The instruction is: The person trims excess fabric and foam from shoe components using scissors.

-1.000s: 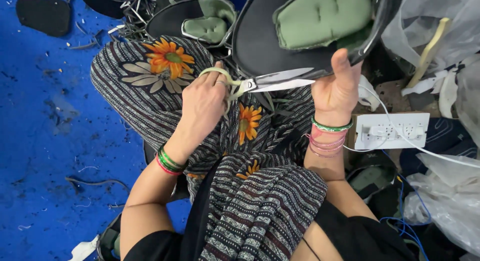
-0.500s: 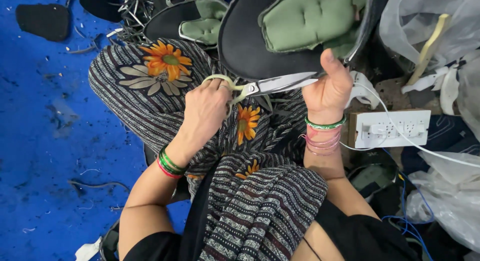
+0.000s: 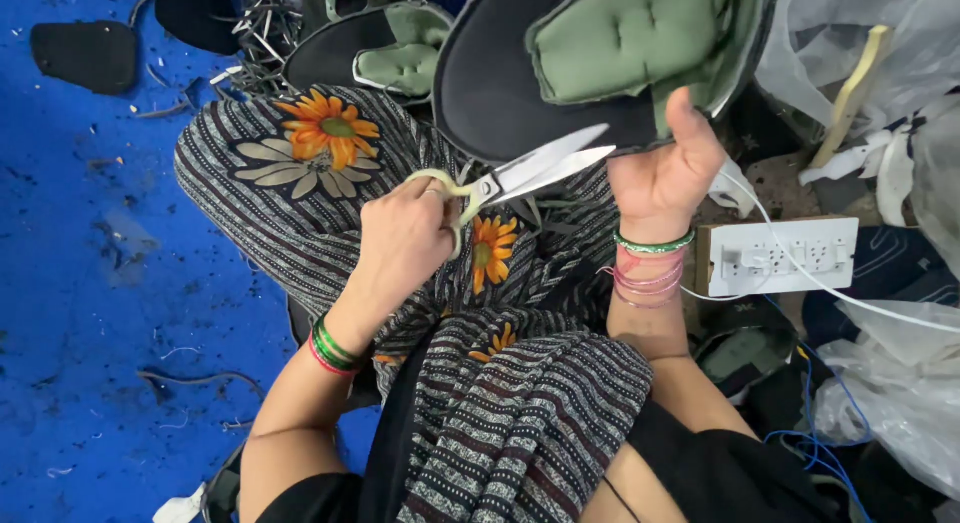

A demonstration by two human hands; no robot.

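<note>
Over the striped, flower-printed lap, the left hand (image 3: 405,238) has its fingers (image 3: 432,188) curled shut through the pale handles of the scissors (image 3: 520,173), blades slightly parted and pointing right. Beside it, the right hand (image 3: 662,173) grips the black padded piece (image 3: 490,93) at its lower edge, thumb raised against the green cushion (image 3: 625,33). Right of the wrist lies a white power strip (image 3: 780,255).

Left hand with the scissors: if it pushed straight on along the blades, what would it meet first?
Probably the black-backed green padded piece in the right hand; the left hand aims the pale-handled scissors at its lower edge, depth unclear.
</note>
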